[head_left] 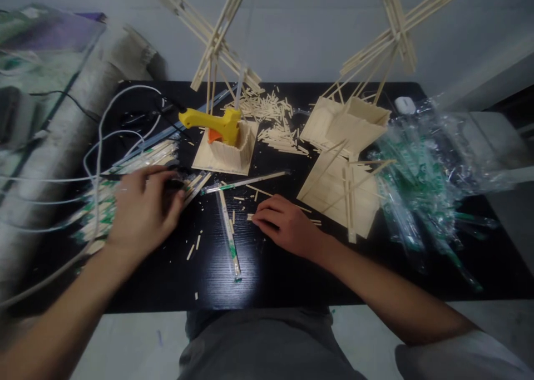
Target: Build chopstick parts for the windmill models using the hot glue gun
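My left hand (144, 207) is curled at the left of the black table, by a pile of wrapped chopsticks (154, 154). Something dark shows at its fingers, too blurred to name. My right hand (287, 224) is closed low over the table, pinching thin wooden sticks (250, 217) whose ends poke out past its fingertips. Between the hands lie two chopsticks in clear and green wrappers, one pointing toward me (228, 230) and one slanting across (250, 182). Short cut stick pieces (191, 252) are scattered around them.
A yellow glue gun (212, 123) rests in a wooden stick box (227, 154) under a windmill-like frame (214, 40). A second stick model (354, 124) stands at right, behind a flat stick panel (346, 196). Empty wrappers (421, 174) heap at right; white cables (100, 141) loop at left.
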Demonstrator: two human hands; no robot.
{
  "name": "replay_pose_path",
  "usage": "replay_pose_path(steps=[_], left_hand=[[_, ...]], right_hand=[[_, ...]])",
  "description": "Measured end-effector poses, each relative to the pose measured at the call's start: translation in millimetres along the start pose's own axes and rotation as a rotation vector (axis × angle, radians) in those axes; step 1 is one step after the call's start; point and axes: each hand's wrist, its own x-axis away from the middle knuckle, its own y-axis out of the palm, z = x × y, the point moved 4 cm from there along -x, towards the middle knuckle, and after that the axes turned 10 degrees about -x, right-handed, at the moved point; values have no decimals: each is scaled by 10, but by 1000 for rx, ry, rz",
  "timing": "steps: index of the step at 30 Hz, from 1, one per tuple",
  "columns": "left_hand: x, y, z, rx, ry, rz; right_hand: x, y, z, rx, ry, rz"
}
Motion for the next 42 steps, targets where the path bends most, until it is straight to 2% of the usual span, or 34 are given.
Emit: replay_pose_path(steps=[2,4,8,18,26,37,42], left_hand=[[-16,18,269,108,203,-14],[-36,38,478,156,336,-37],[-57,103,682,135,524,-153],[-50,266,654,164,537,-168],[-55,275,810,235,627,-83],[-15,355,804,389,545,-81],[-12,356,817,429,562,-30]], right_hand=[[-2,-3,-2,3,-2,-1],[-4,-2,-2,8,-4,-2],[-11,0,7,12,-1,-2],[-5,-3,27,1,18,-17],[-12,-16,21,-3,-14,-1],[-21,14,23,1,64,-23],[-26,25,33,-21,75,0]])
